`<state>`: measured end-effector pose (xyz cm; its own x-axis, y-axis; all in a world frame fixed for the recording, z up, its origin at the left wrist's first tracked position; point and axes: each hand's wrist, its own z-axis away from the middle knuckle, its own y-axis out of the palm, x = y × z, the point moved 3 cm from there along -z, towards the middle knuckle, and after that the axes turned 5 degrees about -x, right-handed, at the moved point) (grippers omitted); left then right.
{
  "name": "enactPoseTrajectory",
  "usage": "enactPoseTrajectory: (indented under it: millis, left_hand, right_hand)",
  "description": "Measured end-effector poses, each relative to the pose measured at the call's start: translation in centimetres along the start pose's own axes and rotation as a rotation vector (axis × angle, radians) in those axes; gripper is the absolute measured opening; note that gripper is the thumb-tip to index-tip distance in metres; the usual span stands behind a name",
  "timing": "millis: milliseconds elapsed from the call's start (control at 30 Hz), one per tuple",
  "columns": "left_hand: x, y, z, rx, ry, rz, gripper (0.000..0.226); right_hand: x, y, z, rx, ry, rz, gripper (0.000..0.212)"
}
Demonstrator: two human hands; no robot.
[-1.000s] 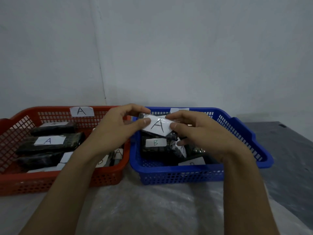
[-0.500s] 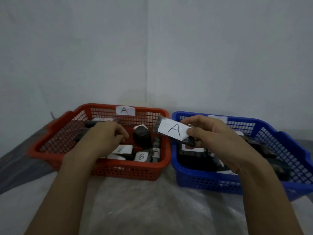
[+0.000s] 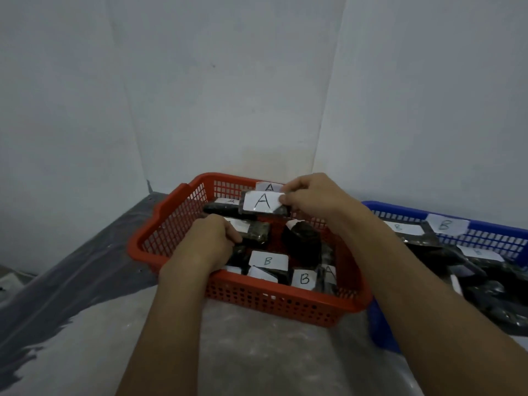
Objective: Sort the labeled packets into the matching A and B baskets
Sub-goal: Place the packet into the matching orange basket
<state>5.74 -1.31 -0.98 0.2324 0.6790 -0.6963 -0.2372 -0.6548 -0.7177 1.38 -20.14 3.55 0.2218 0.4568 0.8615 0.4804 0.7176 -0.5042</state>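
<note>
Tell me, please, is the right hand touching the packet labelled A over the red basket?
Touching: the head view shows the right hand pinching the A packet by its right end.

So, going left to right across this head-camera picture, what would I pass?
the left hand down in the red basket → packet labelled A → right hand pinching that packet → blue basket
</note>
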Motion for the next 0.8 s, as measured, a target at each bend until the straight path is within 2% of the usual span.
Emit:
enactPoseTrajectory:
  millis: [200,267,333,400,567,667,733,800]
  left_hand:
    - [0.7,-0.8,-0.9,-0.063,-0.061,0.095,0.033]
    - [0.7,-0.9,-1.0,-0.053,-0.066,0.110,0.035]
    - [0.8,-0.8,-1.0,-0.052,-0.061,0.129,0.038]
    - [0.9,-0.7,-1.1,-0.048,-0.055,0.145,0.038]
    - [1.6,-1.9,-1.2,-0.081,-0.056,0.252,0.035]
    - [2.6,-3.7,-1.6,-0.139,0.038,0.169,0.039]
    - [3.0,-4.4,-1.8,-0.175,0.112,0.090,0.037]
    - [3.3,-4.2,-2.0,-0.128,0.132,0.077,0.035]
  right_hand:
    - [-0.1,4.5,-3.8,0.045,0.087,-0.038,0.014]
    - [-0.7,5.2,-3.9,0.087,0.105,-0.061,0.028]
    - [-1.4,5.3,-3.7,0.104,0.091,-0.042,0.035]
    - [-2.0,5.0,-3.4,0.115,0.055,0.014,0.031]
    - [-1.2,4.3,-1.7,0.159,-0.221,0.274,0.018]
    - [-0.3,4.5,-0.2,0.333,-0.333,0.509,0.009]
    - [-0.2,4.8,1.0,0.499,-0.325,0.700,0.018]
    - [-0.2,5.1,1.6,0.564,-0.305,0.821,0.031]
